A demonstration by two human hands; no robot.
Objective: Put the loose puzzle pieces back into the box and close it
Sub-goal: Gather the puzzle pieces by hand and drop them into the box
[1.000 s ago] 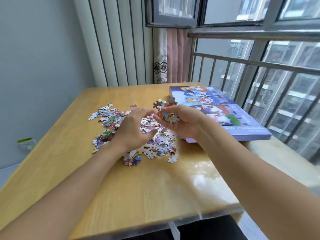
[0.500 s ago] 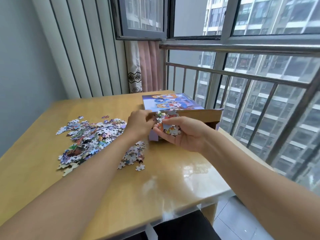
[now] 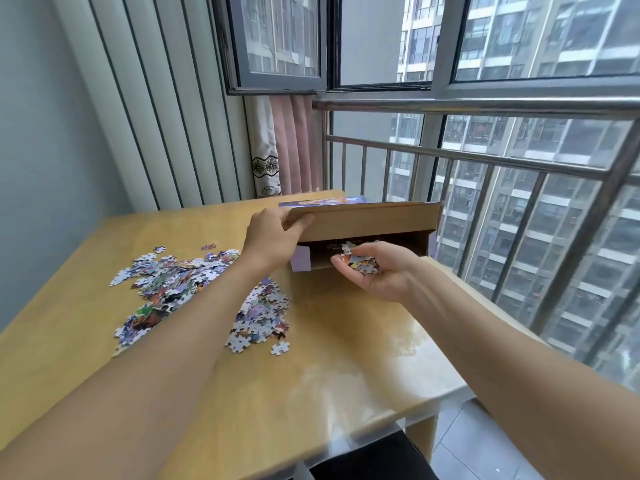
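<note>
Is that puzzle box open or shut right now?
Open. The left hand grips the lid and holds it lifted, showing the dark inside of the box, while the right hand cups puzzle pieces at the gap.

A glossy light-wood desk (image 3: 311,386) stood against a pale grey wall (image 3: 38,140) with vertical ribbed panelling (image 3: 156,109). A pink curtain (image 3: 294,147) hung beside a window (image 3: 485,39) with a steel railing (image 3: 485,157). Daylight came in from outside, where high-rise apartment blocks (image 3: 571,209) showed, and grey floor tiles (image 3: 485,455) lay below.

Glossy, reflective wooden table (image 3: 346,358); matt brown cardboard box lid (image 3: 367,220); cardboard puzzle pieces (image 3: 173,282); shiny metal railing (image 3: 485,157); pink cloth curtain (image 3: 294,143).
</note>
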